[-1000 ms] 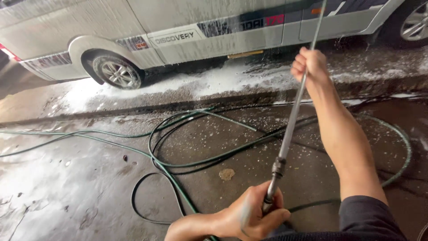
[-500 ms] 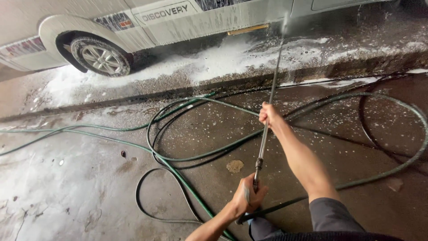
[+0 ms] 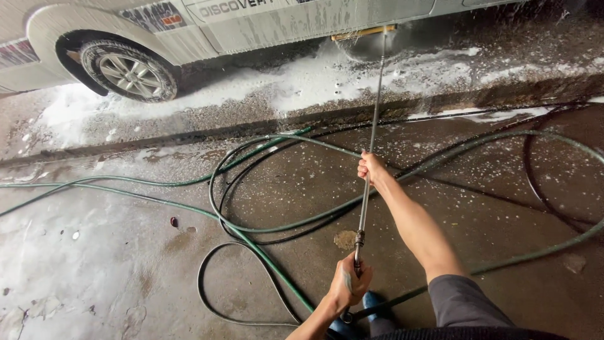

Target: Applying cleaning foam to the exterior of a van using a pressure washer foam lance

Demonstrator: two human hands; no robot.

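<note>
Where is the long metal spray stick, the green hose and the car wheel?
spray stick (image 3: 372, 132), head view, middle of the metal rod.
green hose (image 3: 270, 261), head view, stretch on the wet floor.
car wheel (image 3: 129, 74), head view, silver hub.

Right hand (image 3: 372, 167) fisted, arm outstretched, left hand (image 3: 349, 284) clenched
</note>
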